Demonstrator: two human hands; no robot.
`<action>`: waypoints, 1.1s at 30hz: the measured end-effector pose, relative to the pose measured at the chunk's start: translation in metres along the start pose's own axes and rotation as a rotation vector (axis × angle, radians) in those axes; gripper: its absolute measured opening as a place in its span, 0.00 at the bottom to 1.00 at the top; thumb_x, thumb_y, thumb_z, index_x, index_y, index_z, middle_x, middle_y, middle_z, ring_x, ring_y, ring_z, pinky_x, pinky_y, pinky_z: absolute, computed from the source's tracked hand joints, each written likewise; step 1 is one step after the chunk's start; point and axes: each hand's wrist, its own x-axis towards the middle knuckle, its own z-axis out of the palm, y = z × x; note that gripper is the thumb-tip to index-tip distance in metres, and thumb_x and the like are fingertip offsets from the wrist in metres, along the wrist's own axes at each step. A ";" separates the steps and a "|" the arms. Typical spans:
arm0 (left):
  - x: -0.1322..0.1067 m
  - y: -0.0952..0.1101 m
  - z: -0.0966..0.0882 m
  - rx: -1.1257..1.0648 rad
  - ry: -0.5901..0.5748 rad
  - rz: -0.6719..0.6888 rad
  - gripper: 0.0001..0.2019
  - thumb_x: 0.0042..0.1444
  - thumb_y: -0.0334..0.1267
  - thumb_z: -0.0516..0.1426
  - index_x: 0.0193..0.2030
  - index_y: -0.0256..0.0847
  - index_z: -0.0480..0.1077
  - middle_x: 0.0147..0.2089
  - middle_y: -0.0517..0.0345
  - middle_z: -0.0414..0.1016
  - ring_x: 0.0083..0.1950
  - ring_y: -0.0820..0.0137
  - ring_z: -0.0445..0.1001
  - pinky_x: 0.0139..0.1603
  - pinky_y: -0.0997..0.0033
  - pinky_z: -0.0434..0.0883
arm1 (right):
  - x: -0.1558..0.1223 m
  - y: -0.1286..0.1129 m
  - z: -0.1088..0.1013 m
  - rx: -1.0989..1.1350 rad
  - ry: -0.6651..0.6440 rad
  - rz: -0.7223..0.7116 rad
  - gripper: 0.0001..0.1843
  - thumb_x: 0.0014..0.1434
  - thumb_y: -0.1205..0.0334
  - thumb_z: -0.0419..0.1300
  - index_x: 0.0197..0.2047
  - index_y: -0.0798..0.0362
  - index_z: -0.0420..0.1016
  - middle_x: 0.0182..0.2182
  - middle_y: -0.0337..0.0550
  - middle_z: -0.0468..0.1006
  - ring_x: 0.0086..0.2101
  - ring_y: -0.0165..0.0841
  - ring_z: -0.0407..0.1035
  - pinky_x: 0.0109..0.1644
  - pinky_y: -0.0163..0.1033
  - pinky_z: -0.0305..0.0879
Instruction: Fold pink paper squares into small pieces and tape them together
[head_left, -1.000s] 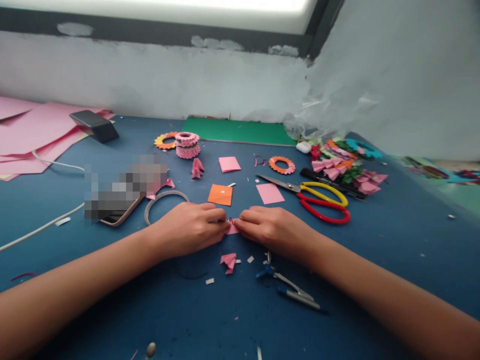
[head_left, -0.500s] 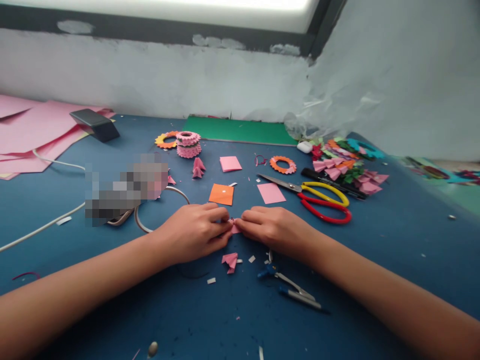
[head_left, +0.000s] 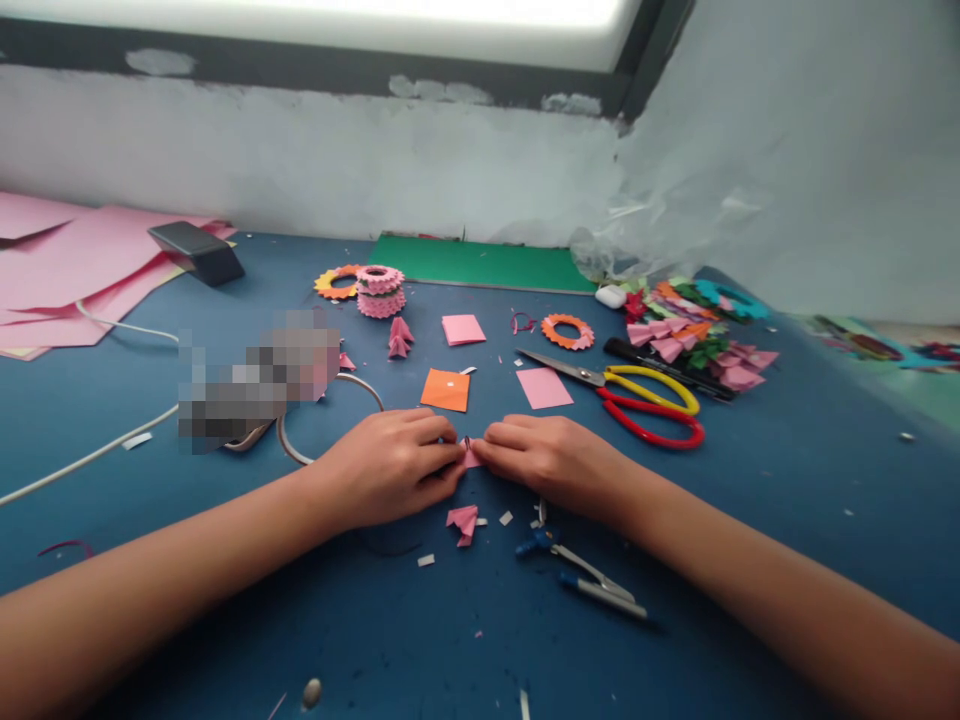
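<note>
Pink paper piece (head_left: 470,458) — between both hands (head_left: 390,463)

No word, label, brand or number is showing clearly enough to read. The pink paper piece (head_left: 470,458), which the left hand (head_left: 390,465) and the right hand (head_left: 551,460) are pinching between them, is bearing no print. The scissors (head_left: 604,380) are showing plain red and yellow handles, the orange square (head_left: 445,389) is lying blank, and the phone (head_left: 255,385) is appearing only as a blurred patch.
</note>
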 end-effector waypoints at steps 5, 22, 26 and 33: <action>-0.001 0.001 0.001 -0.028 0.017 -0.047 0.11 0.60 0.37 0.52 0.35 0.36 0.75 0.36 0.53 0.77 0.35 0.67 0.74 0.35 0.69 0.72 | -0.001 -0.001 0.006 0.162 0.089 0.144 0.13 0.65 0.64 0.50 0.37 0.58 0.74 0.31 0.45 0.73 0.31 0.33 0.67 0.33 0.36 0.63; 0.009 0.003 -0.002 -0.149 -0.104 -0.334 0.09 0.61 0.36 0.51 0.36 0.37 0.70 0.37 0.54 0.73 0.38 0.65 0.72 0.35 0.68 0.67 | 0.013 -0.006 0.005 0.487 0.168 0.483 0.05 0.57 0.68 0.60 0.37 0.56 0.76 0.34 0.44 0.74 0.33 0.31 0.69 0.37 0.36 0.64; 0.010 0.002 -0.004 -0.210 -0.100 -0.362 0.07 0.59 0.38 0.53 0.36 0.38 0.70 0.37 0.55 0.73 0.36 0.67 0.72 0.33 0.70 0.66 | 0.016 -0.009 -0.002 0.528 0.203 0.568 0.05 0.55 0.70 0.61 0.31 0.55 0.78 0.30 0.42 0.77 0.33 0.31 0.70 0.38 0.37 0.64; 0.012 -0.003 -0.006 -0.352 -0.076 -0.359 0.07 0.58 0.33 0.54 0.36 0.39 0.75 0.37 0.56 0.74 0.37 0.71 0.72 0.37 0.73 0.67 | 0.013 -0.008 0.000 0.674 0.194 0.613 0.06 0.54 0.72 0.61 0.34 0.55 0.78 0.31 0.42 0.78 0.33 0.31 0.70 0.38 0.36 0.64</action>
